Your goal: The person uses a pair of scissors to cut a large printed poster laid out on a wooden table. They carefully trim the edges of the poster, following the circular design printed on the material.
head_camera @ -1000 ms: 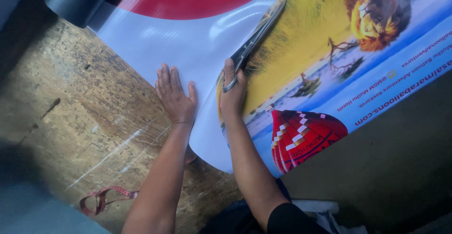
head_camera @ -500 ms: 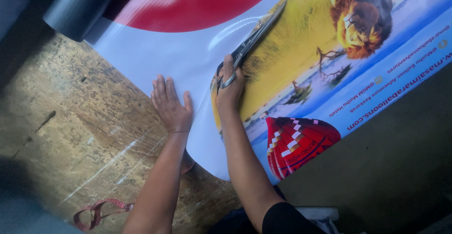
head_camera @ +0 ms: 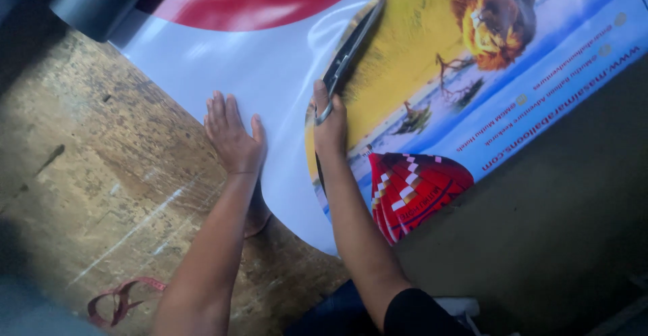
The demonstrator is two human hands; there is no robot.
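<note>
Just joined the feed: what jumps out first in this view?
A big glossy printed banner fills the upper right, spread over a worn wooden board. The right hand grips large scissors on it, and the left hand lies flat on its white part.

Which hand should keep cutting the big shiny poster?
Probably the right hand: it already grips the scissors, whose blades lie on the poster. The left hand lies flat and open on the poster's white part, holding it down.
</note>
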